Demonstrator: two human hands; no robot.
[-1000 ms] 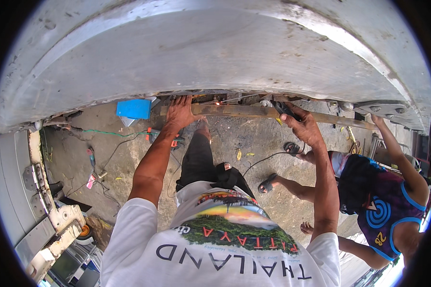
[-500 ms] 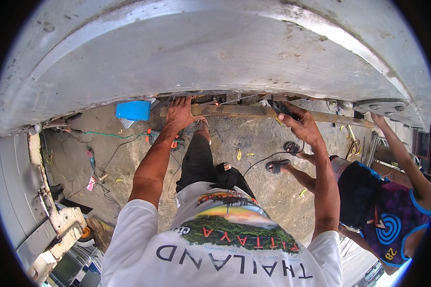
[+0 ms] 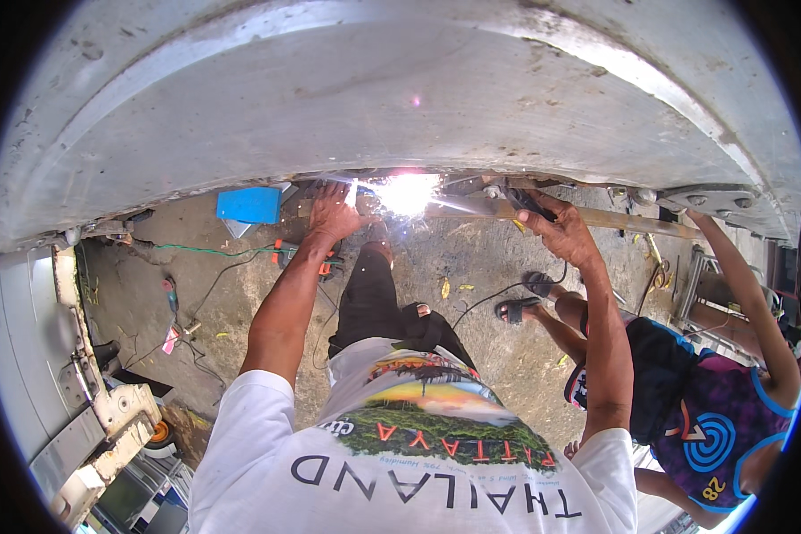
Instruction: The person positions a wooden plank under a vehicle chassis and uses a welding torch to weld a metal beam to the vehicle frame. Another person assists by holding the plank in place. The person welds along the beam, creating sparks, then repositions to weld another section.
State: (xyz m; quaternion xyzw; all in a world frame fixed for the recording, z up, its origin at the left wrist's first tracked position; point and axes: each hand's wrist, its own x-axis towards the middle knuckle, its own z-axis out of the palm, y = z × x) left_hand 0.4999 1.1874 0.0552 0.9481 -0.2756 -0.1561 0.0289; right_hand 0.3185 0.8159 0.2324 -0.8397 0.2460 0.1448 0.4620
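Note:
My left hand (image 3: 334, 212) rests with outstretched fingers on a long rusty steel bar (image 3: 495, 208) below the lower edge of a large curved metal panel (image 3: 392, 89). My right hand (image 3: 556, 233) grips a black welding holder (image 3: 531, 203), its cable hanging down. A glaring welding arc (image 3: 408, 194) with sparks burns between my two hands at the panel's edge, hiding the rod tip and much of the joint.
A co-worker (image 3: 703, 418) stands at the right, an arm raised to the bar's end. A blue panel (image 3: 245, 206), power tool (image 3: 285, 254), grinder (image 3: 170, 294) and cables lie on the concrete floor (image 3: 436, 338). A rusty white frame (image 3: 120, 409) stands left.
A bright arc with sparks has flared up between my hands since half a second ago. The co-worker's near foot has shifted away from me; my hands have barely moved.

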